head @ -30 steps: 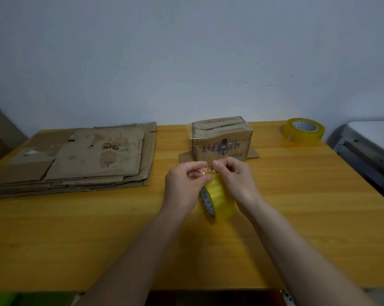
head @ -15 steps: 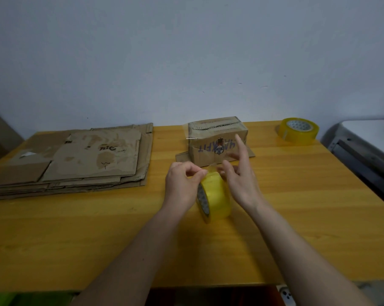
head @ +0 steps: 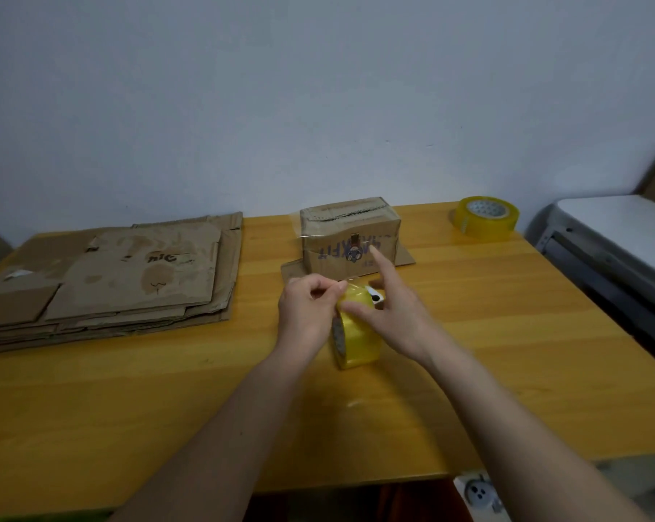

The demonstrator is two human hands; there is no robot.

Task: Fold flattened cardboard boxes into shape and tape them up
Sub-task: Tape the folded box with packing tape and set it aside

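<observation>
A yellow tape roll (head: 357,342) stands on edge on the wooden table (head: 469,333), between my hands. My left hand (head: 306,312) pinches the loose tape end at the top of the roll. My right hand (head: 393,314) rests on the roll's right side, thumb laid across its top and index finger pointing straight up. Behind them sits a small folded cardboard box (head: 350,235) with blue lettering, its bottom flaps spread flat and a strip of clear tape hanging off its left side.
A stack of flattened cardboard boxes (head: 107,280) lies at the left. A second yellow tape roll (head: 486,217) lies flat at the back right corner. A grey-white unit (head: 612,243) stands beyond the table's right edge. A wall is close behind.
My right hand let go of the tape end and opened, then settled against the roll with the index finger raised. My left hand kept its pinch. The roll stayed in place.
</observation>
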